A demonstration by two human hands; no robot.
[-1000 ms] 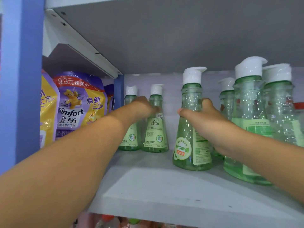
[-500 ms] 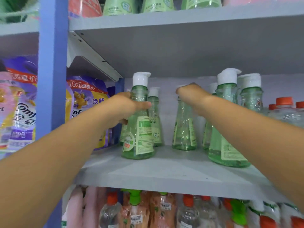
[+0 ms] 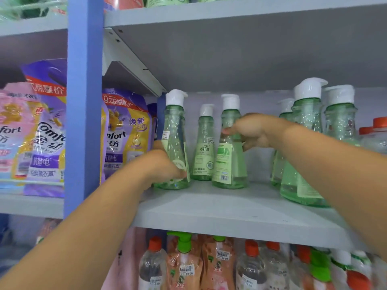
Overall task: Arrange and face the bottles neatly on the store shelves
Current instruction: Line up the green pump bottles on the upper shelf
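Note:
Several clear green pump bottles with white caps stand on a grey shelf (image 3: 219, 208). My left hand (image 3: 162, 166) grips the lower body of the leftmost bottle (image 3: 174, 132), which stands at the shelf's left end with its label edge turned sideways. My right hand (image 3: 251, 130) holds the neck of another bottle (image 3: 229, 164), whose back label with a barcode faces me. Between and behind them stands a third bottle (image 3: 204, 147) showing its front label. Bigger green bottles (image 3: 303, 143) stand at the right.
A blue upright post (image 3: 84, 101) divides the shelving. Purple and pink softener pouches (image 3: 48, 132) fill the left bay. Below are orange-capped and green-pump bottles (image 3: 184, 262). Orange-capped bottles (image 3: 377, 135) stand far right. The shelf above (image 3: 230, 38) hangs low over the caps.
My left hand slid from the bottle's neck down to its base and set it further left. My right hand came off the cap and took the middle bottle's neck, turning it.

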